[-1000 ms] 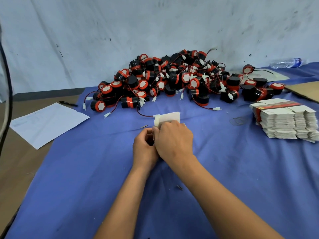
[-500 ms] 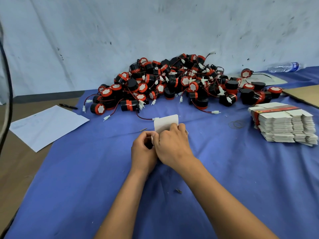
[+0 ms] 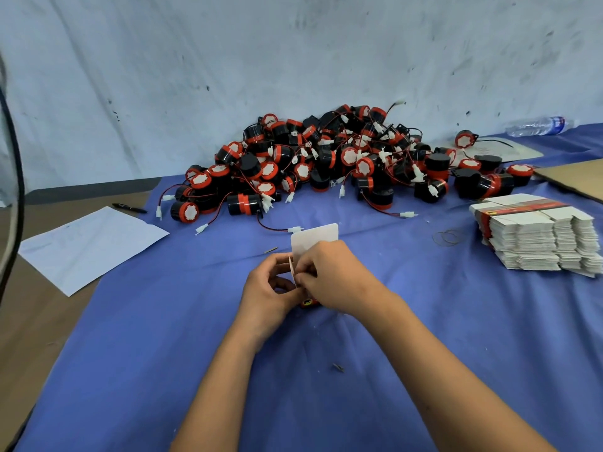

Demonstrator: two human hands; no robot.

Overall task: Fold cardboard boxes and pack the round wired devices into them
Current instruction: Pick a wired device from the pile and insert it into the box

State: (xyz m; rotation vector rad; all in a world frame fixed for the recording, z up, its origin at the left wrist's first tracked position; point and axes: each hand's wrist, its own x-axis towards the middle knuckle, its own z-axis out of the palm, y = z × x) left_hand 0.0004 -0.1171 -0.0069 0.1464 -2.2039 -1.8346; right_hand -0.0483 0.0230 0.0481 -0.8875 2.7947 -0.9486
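A small cardboard box (image 3: 315,238), still partly flat, sits in the middle of the frame, held just above the blue cloth (image 3: 456,321) between both hands. Its white rounded flap stands up behind the fingers, a thin side flap shows edge-on between the hands, and a bit of red and black print peeks out below the right hand. The left hand (image 3: 267,288) has its fingers curled in, pinching the box's left edge; the right hand (image 3: 332,275) wraps over the box from the right, fingertips pressed on the flap, and it hides most of the box body. Behind the box, in the upper middle of the frame, lies a big heap of round devices (image 3: 326,161), black plastic drums with red bands and white faces, tangled with thin red and black wires that end in small white plugs; one plug lies just beside the flap's upper left corner. At the right edge is a banded stack of flat boxes (image 3: 538,236), grey-white card with a red printed strip on top, and a thin rubber band (image 3: 448,238) lies just left of it. A brown cardboard sheet (image 3: 577,181) and a clear plastic bottle (image 3: 538,125) are at the upper right. At the left, a white sheet of paper (image 3: 88,243) overlaps the cloth edge on the brown tabletop, with a black pen (image 3: 129,208) near it.
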